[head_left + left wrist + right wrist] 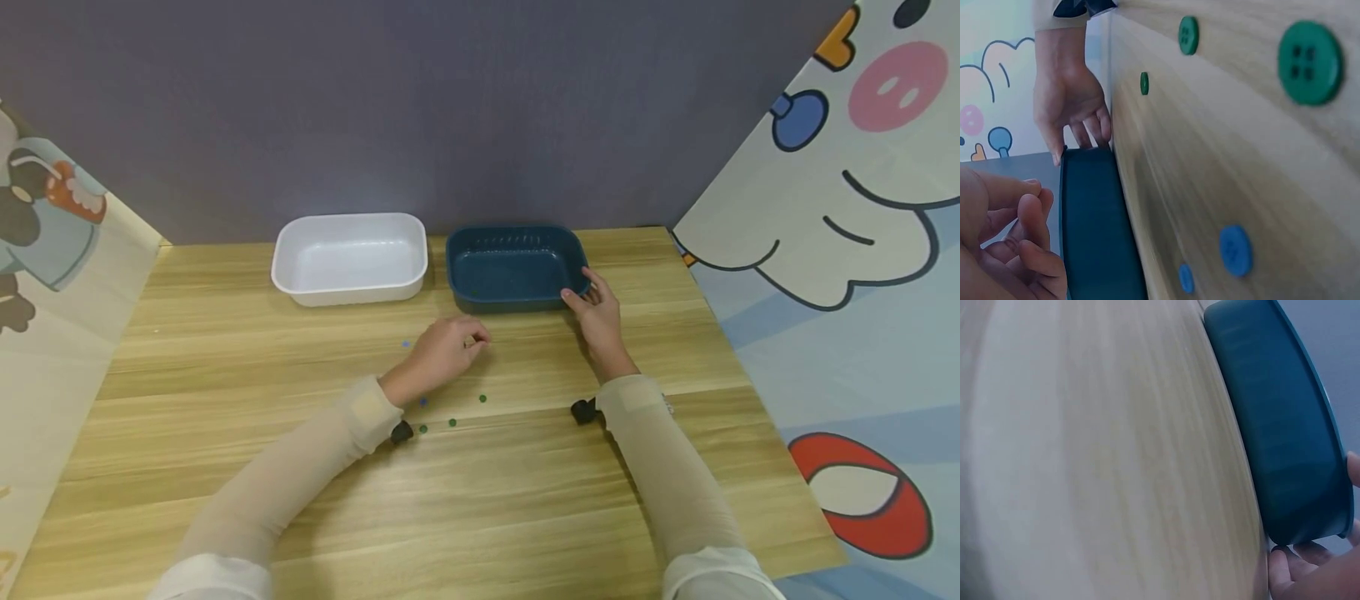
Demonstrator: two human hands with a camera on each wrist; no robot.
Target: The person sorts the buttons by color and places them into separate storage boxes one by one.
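Observation:
My right hand [600, 325] grips the near right corner of a dark teal plastic basket [517, 307], with the thumb at its rim and the fingers against its outside. In front of that basket, my left hand [446, 348] hovers over the table with its thumb and index fingertips together. Whatever may lie between those fingertips is hidden. Green four-hole buttons [1310, 63] and blue buttons [1235, 250] are scattered on the wood near the left wrist. A small green spot [474, 292] shows faintly inside the teal basket.
A white plastic basket [348, 297] stands left of the teal one. Both sit at the back of the wooden table [480, 517], by a grey upright panel [450, 108]. Cartoon-printed panels [862, 333] flank the table. Dark wrist devices [583, 411] hang at both cuffs.

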